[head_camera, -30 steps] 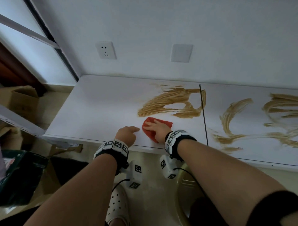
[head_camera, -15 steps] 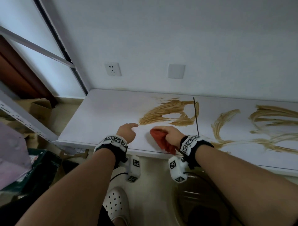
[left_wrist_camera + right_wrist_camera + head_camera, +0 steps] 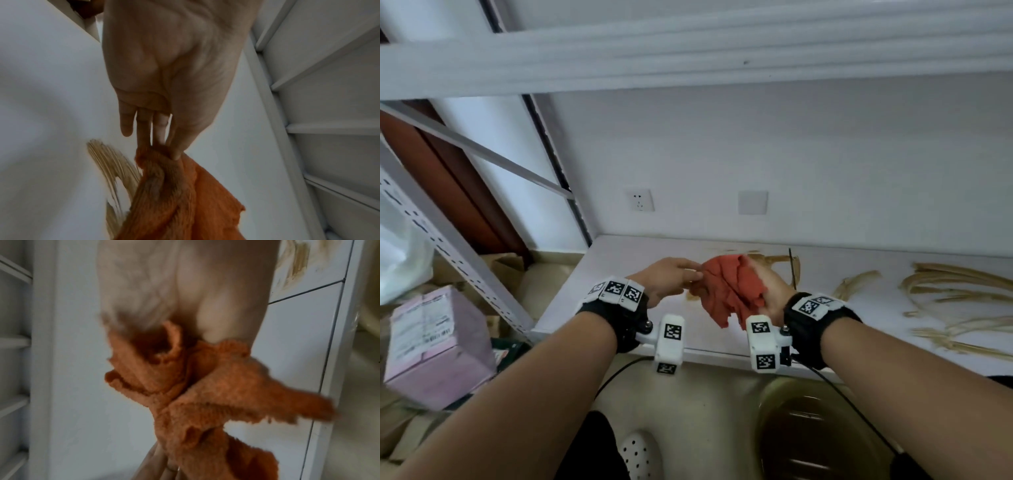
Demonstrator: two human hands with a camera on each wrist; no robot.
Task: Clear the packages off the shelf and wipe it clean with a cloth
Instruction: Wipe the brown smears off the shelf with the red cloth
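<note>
An orange-red cloth (image 3: 732, 291) hangs bunched in the air above the white shelf (image 3: 599, 274). My right hand (image 3: 770, 291) grips one end of it; in the right wrist view the cloth (image 3: 185, 378) spills out of the curled fingers. My left hand (image 3: 671, 279) pinches the other end between thumb and fingertips, and the left wrist view shows that pinch on the cloth (image 3: 164, 186). Brown smears (image 3: 948, 294) streak the shelf to the right, and a patch of smear (image 3: 777, 258) lies just behind the cloth. No packages stand on the shelf.
An upper shelf beam (image 3: 688, 58) crosses overhead. A wall socket (image 3: 641, 200) and a blank plate (image 3: 752, 202) sit on the back wall. A pink box (image 3: 434, 349) and cardboard lie at the left on the floor, a basin (image 3: 822, 431) below the shelf edge.
The cloth has come up off the shelf surface. My right hand lifted it and my left hand, which rested on the shelf, now pinches its free end. The head view has tilted upward.
</note>
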